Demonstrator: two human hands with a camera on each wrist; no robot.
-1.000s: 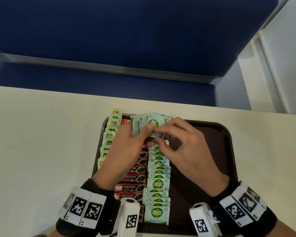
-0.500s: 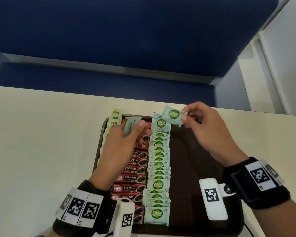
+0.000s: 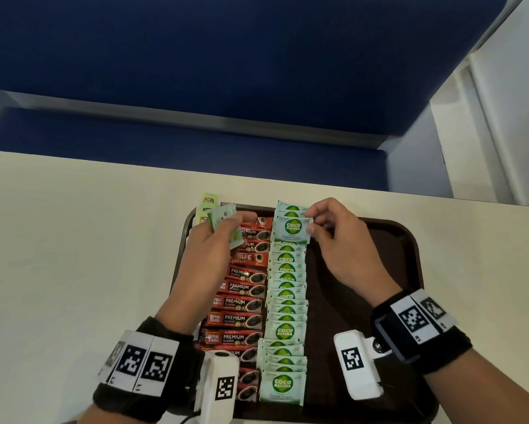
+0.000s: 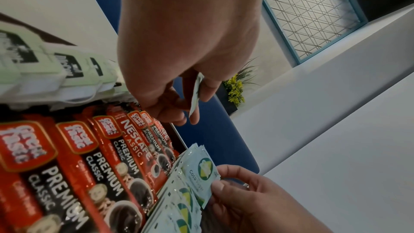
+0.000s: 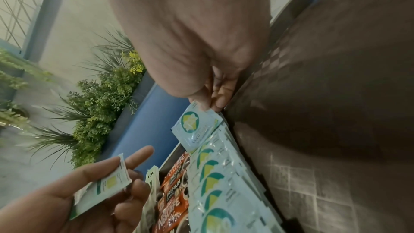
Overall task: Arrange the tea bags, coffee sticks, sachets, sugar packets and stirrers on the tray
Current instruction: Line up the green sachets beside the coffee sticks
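Observation:
A dark brown tray (image 3: 379, 255) holds three columns: pale green tea bags (image 3: 207, 203) on the left, red coffee sticks (image 3: 242, 301) in the middle, and white-green sugar packets (image 3: 286, 289) beside them. My right hand (image 3: 333, 237) pinches the right edge of one sugar packet (image 3: 292, 229) (image 5: 196, 127) at the far end of that column. My left hand (image 3: 214, 249) holds a small stack of sugar packets (image 3: 223, 221) (image 5: 105, 185) above the far end of the coffee sticks. Whether the pinched packet lies flat on the row I cannot tell.
The tray's right half (image 3: 364, 316) is bare brown surface. The cream table (image 3: 73, 255) extends to the left. A blue bench (image 3: 226, 71) stands past the table's far edge, and a white wall (image 3: 517, 117) rises on the right.
My right hand drew one sugar packet from the stack in my left hand, carried it right, then lowered it onto the far end of the sugar column. My left hand shifted slightly left.

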